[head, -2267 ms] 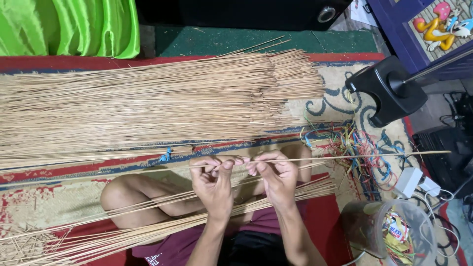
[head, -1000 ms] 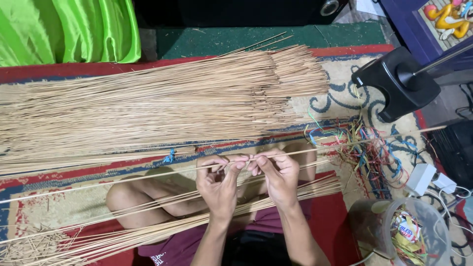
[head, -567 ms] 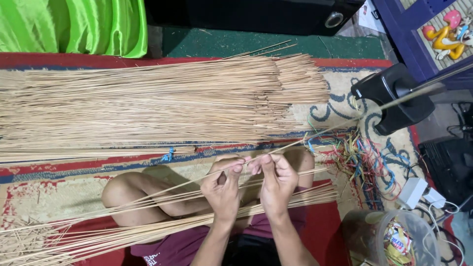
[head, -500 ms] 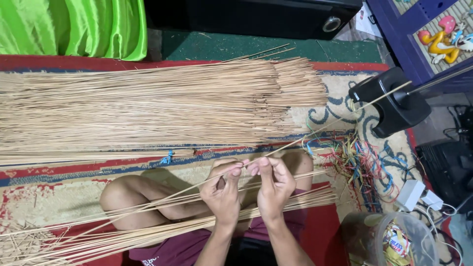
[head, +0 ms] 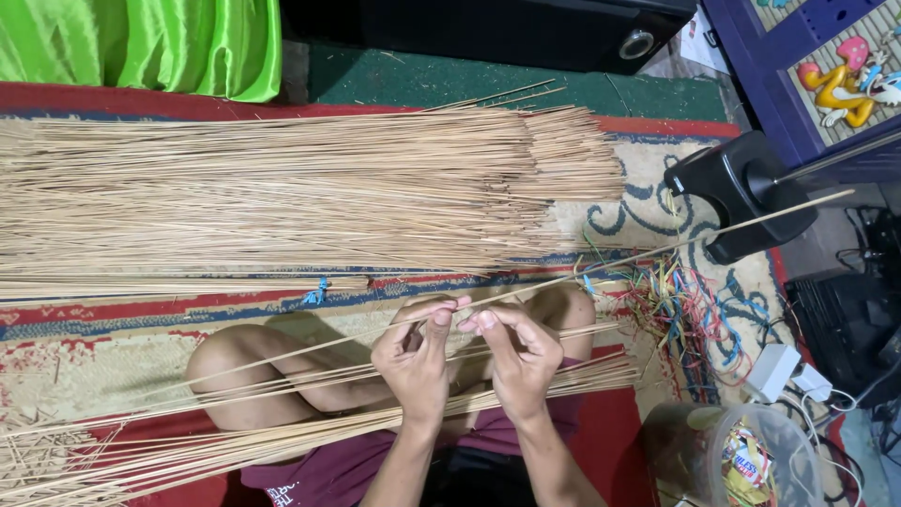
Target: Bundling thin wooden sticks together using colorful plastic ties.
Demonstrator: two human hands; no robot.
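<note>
Pinching together, the left hand (head: pixel 413 361) and right hand (head: pixel 518 357) are being closed on a single thin stick (head: pixel 648 255), which is being held slanted, rising away to the right of the grip toward a black stand (head: pixel 741 192). Beneath the hands, a loose sheaf of sticks (head: pixel 282 437) is being carried across the lap; beyond them, a large stick pile (head: pixel 282 192) is lying on the patterned mat (head: pixel 141 314).

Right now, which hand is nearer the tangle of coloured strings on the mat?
Right. The right hand pinches the thin stick just left of the coloured strings; the left hand sits farther left.
</note>
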